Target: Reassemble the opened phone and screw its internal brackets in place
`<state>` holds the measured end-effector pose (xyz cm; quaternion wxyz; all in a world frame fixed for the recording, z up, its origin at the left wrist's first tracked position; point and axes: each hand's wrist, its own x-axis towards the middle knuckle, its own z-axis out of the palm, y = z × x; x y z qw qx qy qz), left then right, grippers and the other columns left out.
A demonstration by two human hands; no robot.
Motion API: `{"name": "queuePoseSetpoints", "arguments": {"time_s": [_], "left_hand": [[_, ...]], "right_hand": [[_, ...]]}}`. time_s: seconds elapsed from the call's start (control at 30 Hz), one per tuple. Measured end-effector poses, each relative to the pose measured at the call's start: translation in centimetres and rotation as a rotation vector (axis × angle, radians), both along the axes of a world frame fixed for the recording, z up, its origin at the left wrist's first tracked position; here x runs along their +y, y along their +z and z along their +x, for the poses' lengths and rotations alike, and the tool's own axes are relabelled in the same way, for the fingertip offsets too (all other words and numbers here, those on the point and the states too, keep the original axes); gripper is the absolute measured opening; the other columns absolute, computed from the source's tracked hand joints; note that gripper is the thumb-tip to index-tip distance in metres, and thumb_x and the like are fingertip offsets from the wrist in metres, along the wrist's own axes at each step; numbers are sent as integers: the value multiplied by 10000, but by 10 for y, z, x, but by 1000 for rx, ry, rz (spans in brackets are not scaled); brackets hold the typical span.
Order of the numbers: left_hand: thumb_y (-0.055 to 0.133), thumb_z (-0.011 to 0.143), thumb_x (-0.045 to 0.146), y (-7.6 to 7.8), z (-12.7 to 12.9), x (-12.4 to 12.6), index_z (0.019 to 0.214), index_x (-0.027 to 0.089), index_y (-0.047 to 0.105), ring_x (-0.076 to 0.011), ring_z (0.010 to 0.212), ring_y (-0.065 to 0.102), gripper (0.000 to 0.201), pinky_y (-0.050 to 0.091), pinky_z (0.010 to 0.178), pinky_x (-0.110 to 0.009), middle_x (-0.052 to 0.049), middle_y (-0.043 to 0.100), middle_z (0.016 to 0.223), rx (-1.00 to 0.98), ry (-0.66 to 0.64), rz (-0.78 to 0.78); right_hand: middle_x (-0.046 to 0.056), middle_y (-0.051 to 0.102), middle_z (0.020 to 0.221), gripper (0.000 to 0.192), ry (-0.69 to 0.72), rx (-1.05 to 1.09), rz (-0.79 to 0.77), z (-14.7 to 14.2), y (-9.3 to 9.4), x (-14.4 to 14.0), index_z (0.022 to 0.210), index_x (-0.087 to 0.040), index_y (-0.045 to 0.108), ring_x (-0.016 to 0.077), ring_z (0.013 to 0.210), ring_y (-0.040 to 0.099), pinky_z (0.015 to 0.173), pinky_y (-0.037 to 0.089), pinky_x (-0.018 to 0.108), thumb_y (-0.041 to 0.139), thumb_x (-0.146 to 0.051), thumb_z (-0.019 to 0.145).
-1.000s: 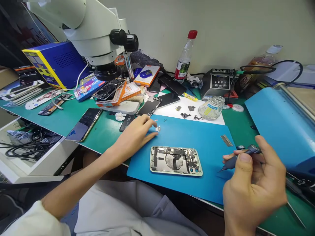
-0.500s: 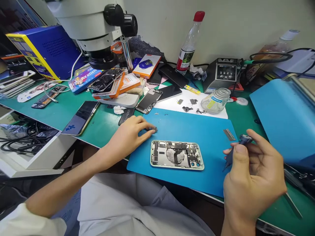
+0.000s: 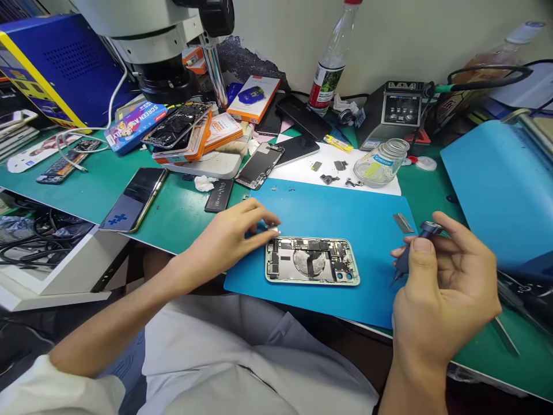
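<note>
An opened phone (image 3: 311, 260) with its circuit boards and a round pale patch bared lies face up on the blue mat (image 3: 375, 311). At its upper left corner is my left hand (image 3: 246, 230), thumb and index finger pinched on a tiny pale piece too small to name. Off to the phone's right, my right hand (image 3: 444, 288) wraps round a dark screwdriver (image 3: 404, 259), its tip pointing down and left above the mat. Beyond the phone, small loose parts (image 3: 330, 180) rest on a white sheet (image 3: 298, 173).
A glass jar (image 3: 382, 164) stands behind the mat, near a soldering station (image 3: 395, 112). A detached phone screen (image 3: 260, 166), a battery (image 3: 219, 196) and another phone (image 3: 135, 199) lie leftward. A microscope (image 3: 164, 52) overhangs stacked boxes. Tweezers (image 3: 505, 336) lie at right.
My left hand has moved slightly right, closer to the opened phone's upper left corner. My right hand keeps the screwdriver in nearly the same pose. The camera view has shifted slightly.
</note>
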<state>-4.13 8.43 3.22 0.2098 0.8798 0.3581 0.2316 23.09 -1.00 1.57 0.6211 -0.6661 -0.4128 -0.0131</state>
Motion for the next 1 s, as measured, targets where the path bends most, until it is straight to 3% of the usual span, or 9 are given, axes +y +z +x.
{"name": "queuePoseSetpoints", "arguments": {"time_s": [0.1, 0.23, 0.53, 0.77, 1.0], "left_hand": [[683, 1109, 327, -3, 13, -14, 1273, 249, 707, -150, 962, 710, 184, 575, 847, -278, -20, 751, 1167, -35, -27, 32], [668, 1111, 307, -11, 21, -20, 1189, 218, 706, -197, 1009, 675, 124, 547, 914, -351, -41, 770, 1156, -14, -55, 90], [704, 1086, 323, -16, 19, -22, 1191, 216, 724, -174, 1060, 725, 152, 589, 934, -316, -43, 757, 1187, -30, -1, 153], [654, 1120, 295, -15, 20, -34, 1122, 193, 762, -181, 939, 741, 148, 602, 835, -321, -40, 817, 1098, 25, 54, 311], [632, 1121, 203, -18, 23, -43, 1180, 141, 760, -195, 875, 762, 154, 617, 784, -361, -81, 847, 1130, 89, 70, 485]], "right_hand": [[62, 755, 1052, 455, 11, 6, 3, -1, 1, -1, 1417, -185, 758, 118, 770, 715, 702, 554, 260, 750, -326, 984], [58, 756, 1052, 455, 25, 27, -8, -2, 1, -2, 1419, -195, 758, 117, 776, 714, 709, 554, 260, 762, -342, 988], [57, 763, 1020, 479, 30, 32, 32, 0, -3, -1, 1405, -190, 769, 125, 747, 713, 699, 556, 275, 791, -328, 948], [55, 759, 1000, 477, 26, 18, 25, 0, -2, 0, 1391, -192, 781, 134, 735, 717, 675, 551, 283, 794, -298, 926], [59, 773, 975, 482, 9, 3, 59, 3, -5, 3, 1364, -185, 797, 146, 715, 717, 651, 549, 291, 796, -276, 890]]}}
